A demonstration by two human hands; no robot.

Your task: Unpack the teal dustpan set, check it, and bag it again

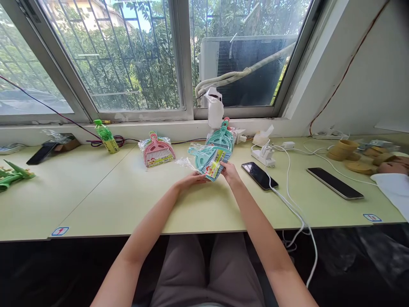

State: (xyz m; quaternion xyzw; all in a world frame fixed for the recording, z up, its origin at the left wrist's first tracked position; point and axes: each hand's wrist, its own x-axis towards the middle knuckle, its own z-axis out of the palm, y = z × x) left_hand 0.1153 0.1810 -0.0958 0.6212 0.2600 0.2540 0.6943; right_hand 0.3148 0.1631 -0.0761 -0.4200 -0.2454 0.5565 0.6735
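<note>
A teal mini dustpan and brush set (204, 159) in clear plastic, with a yellow printed label, is held between my two hands over the table. My left hand (192, 180) supports its lower left edge, fingers partly hidden under it. At the lower right edge, my right hand (228, 171) pinches the pack, thumb on the label side. Just behind lies another teal dustpan set (222, 135), also bagged, against the wall below the window. A pink dustpan and brush set (157, 150) in plastic rests to the left, apart from my hands.
Right of my hands are a black phone (260, 175), a white power strip (263, 157) with trailing cables and a dark tablet-like device (335, 183). A green-capped bottle (106, 136) stands left. Another person's hand (392, 167) is at the far right, near tan tape rolls (342, 150).
</note>
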